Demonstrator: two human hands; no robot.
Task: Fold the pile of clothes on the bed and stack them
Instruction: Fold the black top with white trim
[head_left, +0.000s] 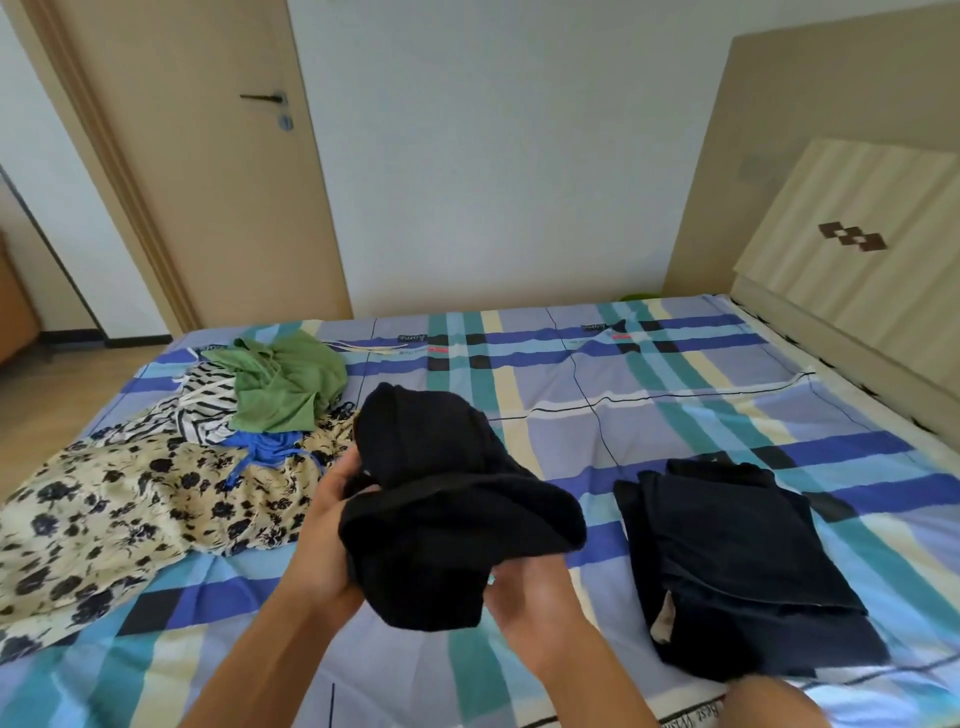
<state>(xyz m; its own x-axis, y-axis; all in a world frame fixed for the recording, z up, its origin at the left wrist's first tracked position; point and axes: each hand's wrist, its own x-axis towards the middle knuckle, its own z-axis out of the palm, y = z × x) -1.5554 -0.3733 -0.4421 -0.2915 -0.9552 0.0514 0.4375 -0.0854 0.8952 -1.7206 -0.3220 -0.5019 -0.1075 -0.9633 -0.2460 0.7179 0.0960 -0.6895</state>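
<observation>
A bunched black garment (447, 499) hangs above the bed between both hands. My left hand (327, 525) grips its left side, fingers curled into the cloth. My right hand (535, 592) holds it from below, with the fingers hidden under the fabric. On the left of the bed lies the unfolded pile: a green top (285, 384), a black-and-white striped piece (202, 405), a blue item (265, 447) and a cream floral dress (119, 514). To the right sits a stack of folded dark clothes (737, 566).
The bed wears a blue, teal and cream plaid sheet (597, 374). A beige headboard (852, 249) runs along the right side. A closed door (218, 156) stands at the back left, with wooden floor (57, 395) beside the bed.
</observation>
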